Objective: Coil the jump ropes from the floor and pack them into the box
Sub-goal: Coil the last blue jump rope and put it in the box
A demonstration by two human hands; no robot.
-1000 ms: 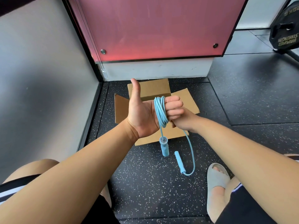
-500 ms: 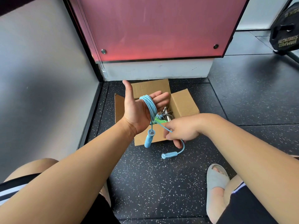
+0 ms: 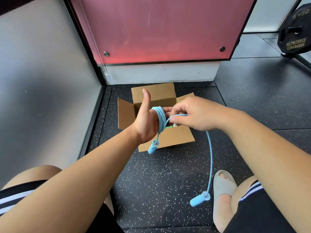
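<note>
Both hands are raised over the cardboard box (image 3: 168,137), which sits open on the speckled black floor (image 3: 159,182) with its flaps spread. Farthest left, the left hand (image 3: 148,125) is held upright with the palm facing in, thumb pointing up and the fingers extended toward the right; it is open rather than fisted, and the light blue jump rope (image 3: 160,118) is wound in several loops around the palm and fingers. From the bottom of that coil a short length drops to one blue handle (image 3: 152,148), which hangs just below the wrist in front of the box's near flap. Moving right, a single strand arcs up out of the coil and across to the right hand (image 3: 195,115), which hovers palm down just beside the left fingertips; its fingers are curled and pinch the strand between thumb and fingers. Beneath the two hands, a bit of green and something pale show inside the box, too hidden to identify. Past the right hand, the free tail of the rope curves down in a long bow along the forearm, ending at the second blue handle (image 3: 200,200), which appears to be near or on the floor just beside a grey slide sandal (image 3: 222,187) on the person's foot.
</note>
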